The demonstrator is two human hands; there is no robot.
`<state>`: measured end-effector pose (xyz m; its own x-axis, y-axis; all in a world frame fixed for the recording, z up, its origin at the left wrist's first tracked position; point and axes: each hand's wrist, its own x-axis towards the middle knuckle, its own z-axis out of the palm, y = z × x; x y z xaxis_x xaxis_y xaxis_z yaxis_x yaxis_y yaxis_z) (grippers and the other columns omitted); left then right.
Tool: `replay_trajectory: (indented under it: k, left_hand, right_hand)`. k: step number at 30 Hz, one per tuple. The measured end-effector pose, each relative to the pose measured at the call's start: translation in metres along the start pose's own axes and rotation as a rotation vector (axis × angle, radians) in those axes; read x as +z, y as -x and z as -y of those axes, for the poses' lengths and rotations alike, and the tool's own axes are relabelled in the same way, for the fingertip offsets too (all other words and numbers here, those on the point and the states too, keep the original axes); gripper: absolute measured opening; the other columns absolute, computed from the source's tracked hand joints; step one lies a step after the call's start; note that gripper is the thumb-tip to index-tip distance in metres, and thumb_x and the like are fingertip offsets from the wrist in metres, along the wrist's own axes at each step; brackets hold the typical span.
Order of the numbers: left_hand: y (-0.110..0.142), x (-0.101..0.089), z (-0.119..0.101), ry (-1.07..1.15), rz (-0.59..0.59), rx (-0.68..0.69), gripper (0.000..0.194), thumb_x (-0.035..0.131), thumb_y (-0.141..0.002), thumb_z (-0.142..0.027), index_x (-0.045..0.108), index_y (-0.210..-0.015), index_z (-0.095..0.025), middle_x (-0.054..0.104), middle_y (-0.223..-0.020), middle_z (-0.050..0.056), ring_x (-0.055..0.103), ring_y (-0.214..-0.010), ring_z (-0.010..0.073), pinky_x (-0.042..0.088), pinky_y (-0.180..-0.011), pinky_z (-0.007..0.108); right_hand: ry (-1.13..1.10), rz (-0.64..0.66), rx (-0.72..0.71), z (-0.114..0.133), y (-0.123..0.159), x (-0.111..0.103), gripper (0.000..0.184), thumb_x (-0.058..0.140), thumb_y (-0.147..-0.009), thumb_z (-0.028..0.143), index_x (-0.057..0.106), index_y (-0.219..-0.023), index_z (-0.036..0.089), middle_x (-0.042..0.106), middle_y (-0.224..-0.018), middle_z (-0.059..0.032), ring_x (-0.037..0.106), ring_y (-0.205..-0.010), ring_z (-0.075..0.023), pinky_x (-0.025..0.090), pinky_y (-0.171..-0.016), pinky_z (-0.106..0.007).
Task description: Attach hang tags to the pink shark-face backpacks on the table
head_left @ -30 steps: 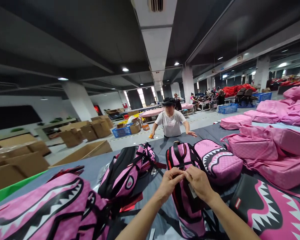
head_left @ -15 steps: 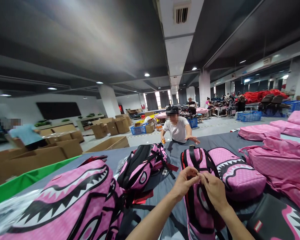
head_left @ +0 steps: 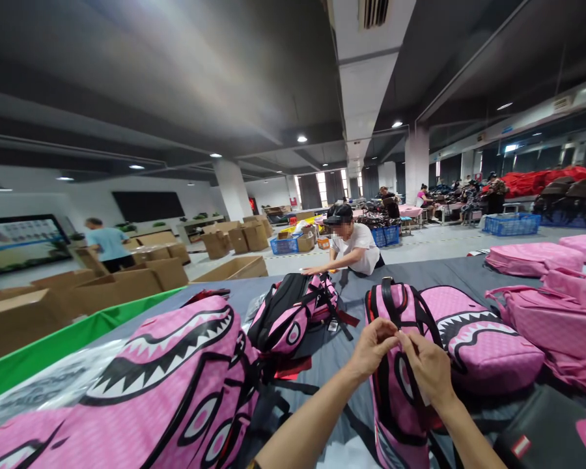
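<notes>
My left hand and my right hand meet fingertip to fingertip, both pinched closed. What sits between the fingertips is too small to make out. Right beneath them a pink backpack with black straps and red trim stands on its base, its black top handle rising behind my fingers. My right hand hides part of its side. A second pink backpack with a shark-mouth print leans close on the right. To the left lies a backpack with its black back panel up.
Large shark-print backpacks fill the near left of the grey-covered table. Plain pink bags lie at right. Across the table, a co-worker in white reaches toward the black-backed backpack. Cardboard boxes stand beyond the green edge.
The view has swung left, shifting everything rightward. The co-worker's arm has moved across to the black-backed backpack. My hands stay pinched together over the same backpack.
</notes>
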<state>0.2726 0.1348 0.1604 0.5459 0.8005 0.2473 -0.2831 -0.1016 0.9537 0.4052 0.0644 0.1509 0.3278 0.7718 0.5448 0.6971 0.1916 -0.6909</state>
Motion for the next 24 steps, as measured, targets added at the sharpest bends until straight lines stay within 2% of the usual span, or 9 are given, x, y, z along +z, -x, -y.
replay_trajectory:
  k: [3,7,11,15,19,22,24]
  left_hand:
    - [0.001,0.000,0.003,-0.016,-0.013,-0.003,0.051,0.088,-0.061,-0.051,0.061,-0.087,-0.017,0.064,-0.083,0.001,0.060,-0.077,0.0125,0.044,-0.078,0.027]
    - [0.003,-0.003,0.006,-0.043,0.014,0.001,0.050,0.086,-0.063,-0.052,0.060,-0.088,-0.017,0.065,-0.082,0.001,0.061,-0.076,0.0135,0.045,-0.078,0.028]
    - [0.005,-0.005,0.003,-0.086,-0.020,0.006,0.048,0.086,-0.065,-0.051,0.062,-0.088,-0.017,0.065,-0.083,0.001,0.061,-0.076,0.0128,0.045,-0.077,0.027]
    - [0.008,-0.004,0.002,-0.081,-0.014,-0.008,0.046,0.086,-0.066,-0.049,0.062,-0.088,-0.016,0.065,-0.083,0.001,0.061,-0.077,0.0129,0.046,-0.079,0.028]
    - [0.009,-0.001,0.005,-0.091,-0.043,-0.007,0.046,0.085,-0.066,-0.050,0.062,-0.089,-0.017,0.066,-0.083,0.001,0.060,-0.076,0.0128,0.045,-0.077,0.027]
    - [0.006,0.001,0.002,-0.106,-0.042,-0.009,0.046,0.085,-0.066,-0.050,0.062,-0.088,-0.017,0.066,-0.081,0.002,0.060,-0.075,0.0138,0.046,-0.076,0.028]
    - [0.007,0.001,-0.001,-0.111,-0.044,0.011,0.047,0.084,-0.067,-0.050,0.062,-0.092,-0.017,0.067,-0.085,0.003,0.062,-0.079,0.0152,0.047,-0.078,0.029]
  right_hand:
    - [-0.053,-0.015,0.004,0.001,0.000,0.002,0.059,0.038,-0.091,0.076,0.065,-0.083,0.023,0.064,-0.062,0.0006,0.060,-0.054,-0.0159,0.039,-0.054,-0.026]
    - [0.086,-0.091,-0.057,0.004,0.001,0.004,0.069,0.025,-0.096,0.073,0.058,-0.063,0.022,0.060,-0.054,-0.0014,0.057,-0.049,-0.0156,0.032,-0.051,-0.028]
    - [0.061,-0.042,-0.100,0.008,0.005,0.005,0.061,0.032,-0.097,0.070,0.065,-0.078,0.023,0.065,-0.063,0.0008,0.059,-0.053,-0.0133,0.036,-0.053,-0.025]
    - [0.077,-0.083,-0.077,0.008,0.008,0.005,0.066,0.023,-0.100,0.065,0.060,-0.066,0.022,0.064,-0.062,-0.0006,0.061,-0.056,-0.0149,0.034,-0.055,-0.027]
    - [0.057,-0.058,-0.068,0.007,0.008,0.005,0.060,0.031,-0.097,0.070,0.064,-0.083,0.022,0.065,-0.065,0.0012,0.062,-0.056,-0.0140,0.036,-0.054,-0.026]
    - [0.123,-0.079,-0.088,0.007,0.009,0.006,0.067,0.022,-0.100,0.067,0.061,-0.070,0.021,0.064,-0.059,-0.0011,0.061,-0.053,-0.0155,0.032,-0.053,-0.028]
    - [0.136,-0.069,-0.102,0.008,0.012,0.007,0.065,0.026,-0.099,0.067,0.063,-0.071,0.022,0.064,-0.059,-0.0006,0.061,-0.053,-0.0155,0.030,-0.052,-0.028]
